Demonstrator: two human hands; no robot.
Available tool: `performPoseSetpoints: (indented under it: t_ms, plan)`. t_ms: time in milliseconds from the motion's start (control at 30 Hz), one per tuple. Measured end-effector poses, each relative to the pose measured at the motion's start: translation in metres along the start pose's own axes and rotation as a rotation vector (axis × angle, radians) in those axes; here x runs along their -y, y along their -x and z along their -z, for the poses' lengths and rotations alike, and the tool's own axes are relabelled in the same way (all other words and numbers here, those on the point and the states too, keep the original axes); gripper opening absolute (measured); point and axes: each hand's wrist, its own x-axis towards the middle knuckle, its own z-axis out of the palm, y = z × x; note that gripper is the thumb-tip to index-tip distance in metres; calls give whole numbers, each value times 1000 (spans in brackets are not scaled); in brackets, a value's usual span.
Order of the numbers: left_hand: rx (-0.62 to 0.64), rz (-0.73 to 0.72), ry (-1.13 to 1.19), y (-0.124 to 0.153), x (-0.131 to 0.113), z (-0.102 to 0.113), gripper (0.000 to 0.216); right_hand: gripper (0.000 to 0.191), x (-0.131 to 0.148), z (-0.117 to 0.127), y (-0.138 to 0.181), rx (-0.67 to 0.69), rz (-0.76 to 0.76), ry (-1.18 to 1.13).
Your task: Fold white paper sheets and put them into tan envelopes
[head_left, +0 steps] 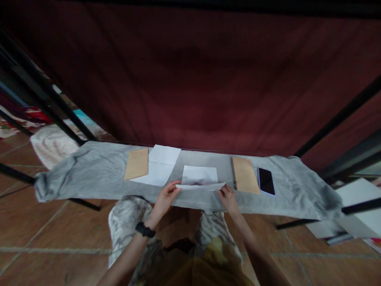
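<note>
A sheet of white paper lies in front of me, its near part raised as a folded-over strip. My left hand pinches the left end of that strip between thumb and fingers. At the strip's right end, my right hand is closed on the corner. Left of the sheet, another white paper with a crease lies flat, partly under a brown envelope. A second brown piece, like an envelope or a stack of them, sits just right of my right hand.
A phone in a pale purple case lies at the right. Grey cloth covers the narrow table. Behind it hangs a dark red curtain. Black metal bars stand at both sides, and white boards are at the lower right.
</note>
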Motion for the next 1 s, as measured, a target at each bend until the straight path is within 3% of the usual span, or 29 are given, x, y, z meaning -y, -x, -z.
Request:
performPoseSetpoints:
  t_ms: [100,167,333,633,767,867,1000]
  plan:
    - [-57,33,99,-24,21,-16,65,29,6,-6,-9,-19,-72,135]
    - [-100,66,103,-36,35,-27,65,31,8,-8,-12,-32,-108,183]
    - [-87,118,-100,-49,50,-48,61,29,12,-11,-14,-47,-167,259]
    - [-138,77,-540,-46,42,-58,61,24,16,-6,-11,14,-162,372]
    - [-110,-46,-789,-41,31,-70,52,32,24,-8,-15,-27,-108,358]
    - [-49,-189,-839,-43,24,-92,50,40,42,-25,-28,-19,25,212]
    - [123,-259,-866,-55,25,-120,59,48,70,-58,-50,120,142,100]
